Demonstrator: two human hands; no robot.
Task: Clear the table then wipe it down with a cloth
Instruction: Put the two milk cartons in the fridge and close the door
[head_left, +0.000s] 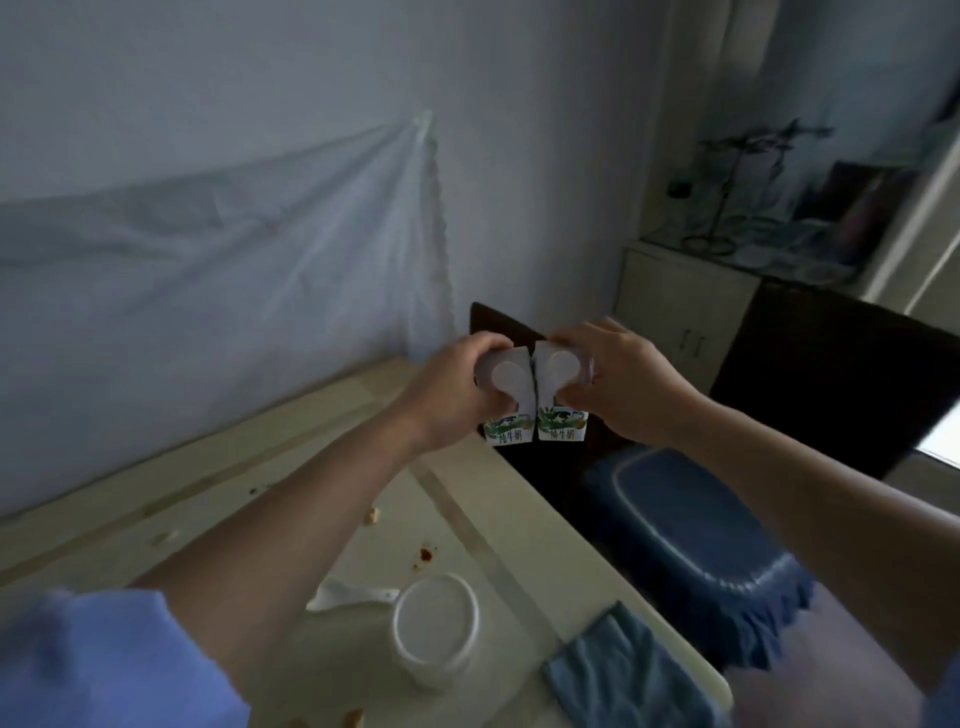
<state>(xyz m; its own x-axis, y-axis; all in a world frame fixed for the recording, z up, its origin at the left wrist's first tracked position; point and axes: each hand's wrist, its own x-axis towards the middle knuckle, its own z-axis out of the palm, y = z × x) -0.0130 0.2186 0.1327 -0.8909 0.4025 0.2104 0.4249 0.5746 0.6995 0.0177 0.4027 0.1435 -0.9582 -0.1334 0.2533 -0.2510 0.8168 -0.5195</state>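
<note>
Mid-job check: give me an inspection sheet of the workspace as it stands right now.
Surface: pale table, with a red stain and crumbs.
Job's things: two milk cartons, held side by side past the table's far edge; blue cloth lies at the near right edge.
Clutter: white tub and a crumpled white wrapper on the table.
Grippers: left hand and right hand each grip one carton.
Cables: nothing seen.
Surroundings: white sheet on the wall, chair with blue cushion, cabinet.
</note>
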